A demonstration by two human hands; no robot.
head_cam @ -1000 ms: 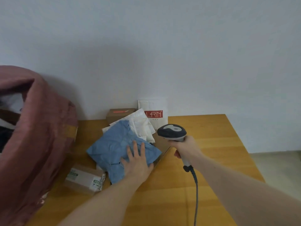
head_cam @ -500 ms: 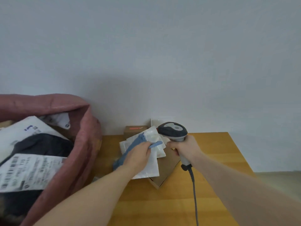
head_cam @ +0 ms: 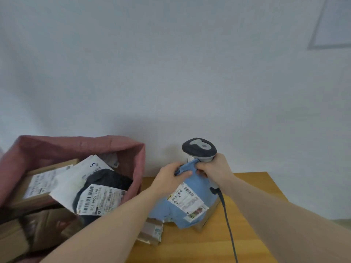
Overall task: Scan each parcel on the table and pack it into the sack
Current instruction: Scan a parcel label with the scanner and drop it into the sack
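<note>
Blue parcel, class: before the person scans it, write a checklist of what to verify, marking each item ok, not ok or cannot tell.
1. Blue parcel lifted and held at its top edge by the left hand: ok.
2. Shipping label facing the camera: ok.
3. Scanner gripped in the right hand: ok.
4. Scanner aimed at the label: not ok, its head sits above the parcel.
5. Sack mouth open beside the table: ok.
6. Label already scanned: cannot tell.
</note>
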